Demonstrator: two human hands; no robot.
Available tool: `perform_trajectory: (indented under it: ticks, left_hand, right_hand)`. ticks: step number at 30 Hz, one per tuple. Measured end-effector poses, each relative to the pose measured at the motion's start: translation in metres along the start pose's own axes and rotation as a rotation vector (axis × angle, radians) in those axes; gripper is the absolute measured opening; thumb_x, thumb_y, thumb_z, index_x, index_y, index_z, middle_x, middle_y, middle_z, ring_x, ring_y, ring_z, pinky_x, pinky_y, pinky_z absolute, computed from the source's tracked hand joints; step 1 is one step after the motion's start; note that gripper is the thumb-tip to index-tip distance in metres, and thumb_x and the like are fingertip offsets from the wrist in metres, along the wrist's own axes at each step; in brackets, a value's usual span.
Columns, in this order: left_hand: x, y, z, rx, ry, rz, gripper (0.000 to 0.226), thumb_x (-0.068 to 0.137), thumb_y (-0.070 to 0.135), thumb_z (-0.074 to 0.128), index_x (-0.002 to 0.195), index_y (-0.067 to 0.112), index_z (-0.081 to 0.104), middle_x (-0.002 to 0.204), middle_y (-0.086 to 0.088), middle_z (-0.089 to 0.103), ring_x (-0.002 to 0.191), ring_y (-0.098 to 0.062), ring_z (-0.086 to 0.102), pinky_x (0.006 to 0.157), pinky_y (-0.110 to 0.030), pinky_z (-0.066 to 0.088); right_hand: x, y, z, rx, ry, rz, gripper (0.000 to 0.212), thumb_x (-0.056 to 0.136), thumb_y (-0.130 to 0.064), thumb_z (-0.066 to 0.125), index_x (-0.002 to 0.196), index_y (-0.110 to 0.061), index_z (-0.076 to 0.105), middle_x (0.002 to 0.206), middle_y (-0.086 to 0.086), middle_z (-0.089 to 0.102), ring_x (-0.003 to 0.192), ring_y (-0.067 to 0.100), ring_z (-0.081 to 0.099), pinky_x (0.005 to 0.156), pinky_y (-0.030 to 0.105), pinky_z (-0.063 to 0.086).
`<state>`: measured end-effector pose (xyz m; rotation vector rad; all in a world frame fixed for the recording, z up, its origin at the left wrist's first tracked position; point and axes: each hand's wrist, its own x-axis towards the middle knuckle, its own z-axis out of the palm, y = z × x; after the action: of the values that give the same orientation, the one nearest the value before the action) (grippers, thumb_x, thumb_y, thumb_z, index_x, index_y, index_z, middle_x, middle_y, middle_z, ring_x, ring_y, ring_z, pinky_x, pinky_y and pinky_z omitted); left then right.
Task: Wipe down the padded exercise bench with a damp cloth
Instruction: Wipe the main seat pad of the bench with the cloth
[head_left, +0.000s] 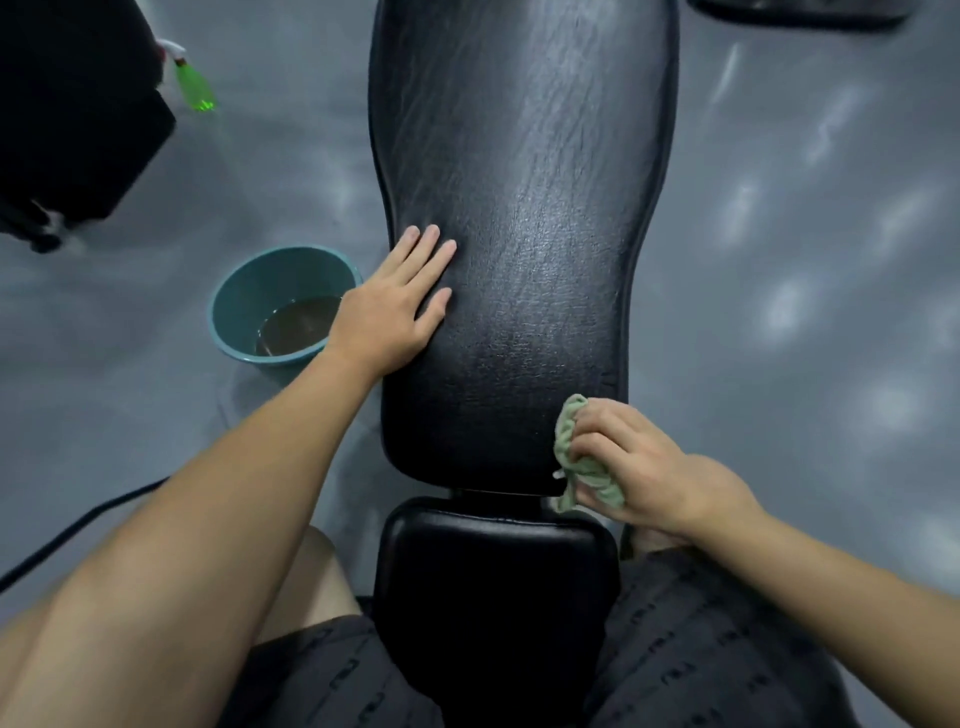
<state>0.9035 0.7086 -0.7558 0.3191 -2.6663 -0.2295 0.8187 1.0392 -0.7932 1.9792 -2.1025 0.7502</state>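
A long black padded bench back (524, 197) runs away from me, shiny with streaks. A smaller black seat pad (493, 571) sits below it, between my legs. My left hand (395, 301) lies flat with straight fingers on the left edge of the back pad. My right hand (628, 462) grips a crumpled green cloth (571, 457) against the pad's near right corner.
A teal bucket (244, 306) holding brownish water stands on the grey floor left of the bench. A green spray bottle (195, 85) lies further back by a black block (78, 119). A dark cable (78, 530) crosses the floor at left. Another black pad (800, 10) shows at top right.
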Motion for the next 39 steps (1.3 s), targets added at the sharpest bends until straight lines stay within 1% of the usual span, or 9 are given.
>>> perform_trajectory:
  ticks: [5, 10, 13, 17, 20, 25, 28, 34, 39]
  left_hand:
    - [0.022, -0.014, -0.027, -0.080, -0.234, -0.018, 0.055, 0.103, 0.051, 0.050, 0.155, 0.043, 0.035, 0.164, 0.020, 0.025, 0.151, 0.000, 0.018, 0.113, -0.039, 0.042]
    - [0.041, -0.014, -0.060, 0.013, -0.492, 0.006, 0.073, 0.094, 0.055, 0.064, 0.157, 0.044, 0.029, 0.166, 0.020, 0.016, 0.152, -0.001, 0.015, 0.116, -0.036, 0.032]
    - [0.036, -0.012, -0.056, -0.011, -0.484, -0.010, 0.080, 0.090, 0.060, 0.066, 0.158, 0.044, 0.027, 0.166, 0.020, 0.015, 0.152, 0.001, 0.012, 0.115, -0.033, 0.031]
    - [0.024, -0.016, -0.039, -0.149, -0.333, -0.052, 0.078, 0.086, 0.056, 0.072, 0.155, 0.042, 0.037, 0.164, 0.021, 0.021, 0.150, 0.005, 0.013, 0.116, -0.030, 0.032]
    - [0.023, -0.018, -0.036, -0.217, -0.319, -0.068, 0.078, 0.084, 0.053, 0.075, 0.153, 0.042, 0.040, 0.163, 0.021, 0.024, 0.149, 0.006, 0.014, 0.115, -0.028, 0.034]
    - [0.025, -0.015, -0.037, -0.207, -0.342, -0.088, 0.079, 0.085, 0.050, 0.076, 0.154, 0.042, 0.038, 0.164, 0.022, 0.022, 0.150, 0.007, 0.012, 0.113, -0.023, 0.029]
    - [0.025, -0.013, -0.034, -0.224, -0.351, -0.105, 0.080, 0.085, 0.048, 0.076, 0.155, 0.042, 0.037, 0.164, 0.022, 0.020, 0.151, 0.005, 0.011, 0.114, -0.025, 0.027]
    - [0.030, -0.005, -0.042, -0.143, -0.425, -0.105, 0.081, 0.089, 0.044, 0.075, 0.158, 0.036, 0.032, 0.167, 0.016, 0.015, 0.154, -0.002, 0.009, 0.117, -0.031, 0.025]
    - [0.033, -0.002, -0.052, -0.138, -0.436, -0.108, 0.081, 0.087, 0.044, 0.077, 0.156, 0.037, 0.036, 0.166, 0.016, 0.019, 0.153, -0.002, 0.013, 0.116, -0.024, 0.021]
  right_hand:
    - [0.071, -0.042, 0.053, 0.072, 0.042, -0.094, 0.019, 0.090, -0.018, 0.069, 0.102, -0.003, 0.070, 0.110, 0.011, 0.068, 0.107, 0.033, 0.061, 0.101, 0.040, 0.048]
    - [0.161, -0.097, 0.106, 0.119, -0.115, -0.109, 0.020, 0.077, -0.013, 0.058, 0.094, -0.006, 0.065, 0.094, 0.011, 0.063, 0.090, 0.035, 0.058, 0.086, 0.044, 0.046]
    - [0.176, -0.098, 0.113, 0.105, -0.185, -0.135, 0.025, 0.069, -0.009, 0.067, 0.093, -0.005, 0.066, 0.093, 0.013, 0.064, 0.084, 0.035, 0.057, 0.081, 0.046, 0.048]
    - [0.132, -0.068, 0.082, 0.235, -0.112, -0.157, 0.025, 0.085, -0.020, 0.065, 0.106, -0.007, 0.066, 0.118, 0.011, 0.065, 0.114, 0.031, 0.059, 0.111, 0.040, 0.040]
    - [0.078, -0.028, 0.049, 0.194, -0.037, -0.025, 0.034, 0.085, -0.020, 0.072, 0.117, -0.009, 0.067, 0.133, 0.007, 0.062, 0.129, 0.025, 0.057, 0.118, 0.043, 0.034]
    - [0.019, 0.024, 0.008, 0.190, 0.146, 0.092, 0.030, 0.093, -0.030, 0.071, 0.108, -0.003, 0.072, 0.127, 0.007, 0.065, 0.127, 0.022, 0.059, 0.115, 0.050, 0.039]
    - [0.035, 0.014, 0.018, 0.133, 0.198, 0.059, 0.022, 0.090, -0.018, 0.073, 0.103, 0.000, 0.073, 0.119, 0.011, 0.068, 0.119, 0.027, 0.063, 0.112, 0.050, 0.043]
    - [0.125, -0.035, 0.068, 0.203, 0.016, 0.009, 0.044, 0.069, -0.002, 0.072, 0.113, -0.003, 0.065, 0.127, 0.013, 0.061, 0.124, 0.032, 0.057, 0.120, 0.047, 0.033]
    - [0.172, -0.066, 0.094, 0.234, -0.077, -0.021, 0.039, 0.071, -0.005, 0.062, 0.110, -0.006, 0.064, 0.118, 0.013, 0.061, 0.120, 0.038, 0.053, 0.106, 0.047, 0.043]
